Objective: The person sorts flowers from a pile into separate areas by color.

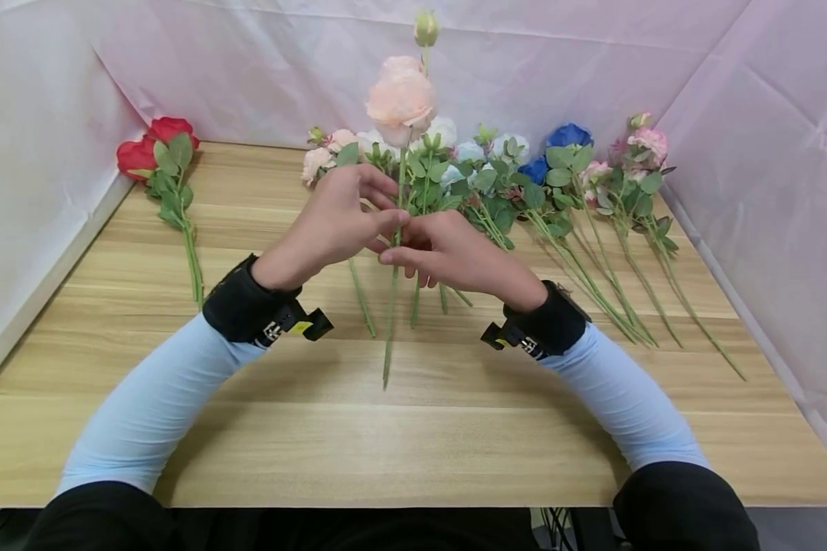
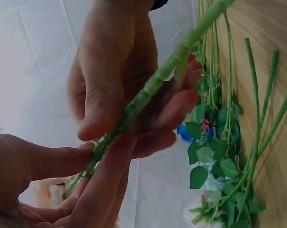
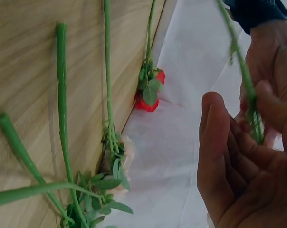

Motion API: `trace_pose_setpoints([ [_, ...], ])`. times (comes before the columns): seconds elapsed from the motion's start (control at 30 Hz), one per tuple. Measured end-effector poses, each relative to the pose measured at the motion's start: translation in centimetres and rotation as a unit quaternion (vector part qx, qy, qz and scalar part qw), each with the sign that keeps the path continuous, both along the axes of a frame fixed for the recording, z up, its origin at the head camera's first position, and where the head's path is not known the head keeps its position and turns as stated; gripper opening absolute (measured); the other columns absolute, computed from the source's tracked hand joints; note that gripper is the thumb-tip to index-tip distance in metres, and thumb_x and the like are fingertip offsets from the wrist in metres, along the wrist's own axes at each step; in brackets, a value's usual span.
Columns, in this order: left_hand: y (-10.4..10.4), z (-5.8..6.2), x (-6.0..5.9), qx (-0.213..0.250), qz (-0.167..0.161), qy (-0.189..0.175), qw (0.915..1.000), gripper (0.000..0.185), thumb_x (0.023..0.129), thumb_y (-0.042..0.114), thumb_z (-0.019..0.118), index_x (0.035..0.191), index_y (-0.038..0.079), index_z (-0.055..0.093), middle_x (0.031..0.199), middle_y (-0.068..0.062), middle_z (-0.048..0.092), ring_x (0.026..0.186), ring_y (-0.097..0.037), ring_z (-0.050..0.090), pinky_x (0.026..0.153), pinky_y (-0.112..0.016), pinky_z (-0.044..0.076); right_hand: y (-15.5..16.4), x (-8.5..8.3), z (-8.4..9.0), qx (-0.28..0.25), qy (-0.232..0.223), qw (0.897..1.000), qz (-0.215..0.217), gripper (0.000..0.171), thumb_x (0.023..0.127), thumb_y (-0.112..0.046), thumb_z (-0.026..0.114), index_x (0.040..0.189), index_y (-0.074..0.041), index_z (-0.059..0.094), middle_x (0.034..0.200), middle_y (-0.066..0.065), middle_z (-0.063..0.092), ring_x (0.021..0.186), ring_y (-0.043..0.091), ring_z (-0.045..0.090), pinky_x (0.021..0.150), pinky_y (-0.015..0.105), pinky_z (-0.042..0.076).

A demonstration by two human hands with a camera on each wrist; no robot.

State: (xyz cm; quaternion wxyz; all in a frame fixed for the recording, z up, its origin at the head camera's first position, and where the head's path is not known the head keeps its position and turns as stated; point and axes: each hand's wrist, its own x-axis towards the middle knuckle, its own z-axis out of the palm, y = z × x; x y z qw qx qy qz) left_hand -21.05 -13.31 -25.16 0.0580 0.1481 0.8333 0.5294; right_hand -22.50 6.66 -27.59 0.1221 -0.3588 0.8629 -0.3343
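Note:
A tall peach artificial rose [image 1: 401,96] with a green bud stands upright above the table. Its stem is pinched between the thumb and fingers of my left hand [image 1: 338,214], as the left wrist view shows. Close beside it is my right hand [image 1: 455,252], thumb and fingers on either side of the stem [image 2: 155,83]. Those fingers look loose and spread in the right wrist view, with the thumb against or very near the stem. The right thumb is blurred in the left wrist view.
Red roses [image 1: 158,145] lie at the left of the wooden table [image 1: 413,451]. Toward the back and right lie pale peach and white flowers, blue roses [image 1: 569,136] and pink flowers [image 1: 648,145], their green stems pointing forward. White cloth [image 1: 282,69] walls surround the tabletop.

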Motion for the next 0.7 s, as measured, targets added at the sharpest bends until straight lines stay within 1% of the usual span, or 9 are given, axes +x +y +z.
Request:
trace_pose_setpoints([
  [0.07, 0.21, -0.23, -0.04, -0.003, 0.012, 0.011, 0.9999, 0.035, 0.099, 0.010, 0.069, 0.131, 0.002, 0.058, 0.114, -0.014, 0.067, 0.086, -0.024, 0.073, 0.071, -0.034, 0.065, -0.09, 0.18, 0.09, -0.001, 0.007, 1.000, -0.014, 0.029, 0.105, -0.031, 0.063, 0.089, -0.010, 0.074, 0.071, 0.004, 0.071, 0.058, 0.020, 0.068, 0.057, 0.034, 0.058],
  [0.17, 0.36, -0.53, -0.13, 0.004, 0.022, 0.018, 0.9996, 0.033, 0.099, 0.011, 0.070, 0.128, 0.003, 0.057, 0.114, -0.014, 0.067, 0.084, -0.025, 0.072, 0.070, -0.034, 0.064, -0.17, 0.34, 0.17, -0.008, 0.007, 0.999, -0.031, 0.033, 0.106, -0.029, 0.062, 0.082, -0.008, 0.073, 0.068, 0.005, 0.071, 0.055, 0.018, 0.067, 0.057, 0.034, 0.059],
  [0.3, 0.40, -0.73, -0.10, 0.005, 0.027, 0.028, 0.9992, 0.033, 0.099, 0.014, 0.070, 0.128, 0.006, 0.057, 0.114, -0.012, 0.067, 0.084, -0.024, 0.071, 0.071, -0.035, 0.063, -0.26, 0.44, 0.22, -0.023, -0.011, 0.999, -0.044, 0.033, 0.106, -0.026, 0.061, 0.081, -0.007, 0.072, 0.066, 0.006, 0.071, 0.055, 0.019, 0.069, 0.055, 0.034, 0.060],
  [0.43, 0.37, -0.81, 0.02, -0.008, 0.028, 0.051, 0.9983, 0.035, 0.100, 0.016, 0.069, 0.132, 0.007, 0.056, 0.115, -0.011, 0.068, 0.088, -0.022, 0.070, 0.076, -0.035, 0.061, -0.34, 0.52, 0.31, -0.039, -0.029, 0.998, -0.050, 0.031, 0.106, -0.027, 0.061, 0.084, -0.007, 0.072, 0.066, 0.007, 0.071, 0.054, 0.021, 0.070, 0.053, 0.036, 0.061],
  [0.53, 0.35, -0.84, 0.10, -0.011, 0.014, 0.061, 0.9980, 0.039, 0.101, 0.019, 0.068, 0.136, 0.009, 0.055, 0.116, -0.010, 0.069, 0.088, -0.022, 0.071, 0.078, -0.033, 0.061, -0.27, 0.48, 0.28, -0.047, -0.036, 0.997, -0.058, 0.030, 0.106, -0.027, 0.061, 0.088, -0.008, 0.073, 0.066, 0.008, 0.071, 0.054, 0.023, 0.071, 0.054, 0.036, 0.062],
  [0.63, 0.16, -0.80, 0.02, -0.012, 0.003, 0.073, 0.9973, 0.039, 0.101, 0.021, 0.068, 0.137, 0.010, 0.057, 0.114, -0.010, 0.070, 0.085, -0.024, 0.073, 0.075, -0.032, 0.063, -0.11, 0.29, 0.19, -0.049, -0.031, 0.996, -0.066, 0.029, 0.107, -0.026, 0.060, 0.088, -0.007, 0.072, 0.067, 0.009, 0.071, 0.055, 0.024, 0.071, 0.055, 0.037, 0.062],
  [0.7, -0.15, -0.72, -0.16, -0.020, 0.005, 0.084, 0.9963, 0.037, 0.102, 0.023, 0.068, 0.135, 0.009, 0.058, 0.113, -0.010, 0.071, 0.081, -0.025, 0.074, 0.073, -0.031, 0.064, 0.04, 0.04, 0.02, -0.045, -0.027, 0.996, -0.070, 0.029, 0.107, -0.024, 0.059, 0.087, -0.006, 0.071, 0.067, 0.009, 0.071, 0.055, 0.026, 0.070, 0.055, 0.038, 0.062],
])
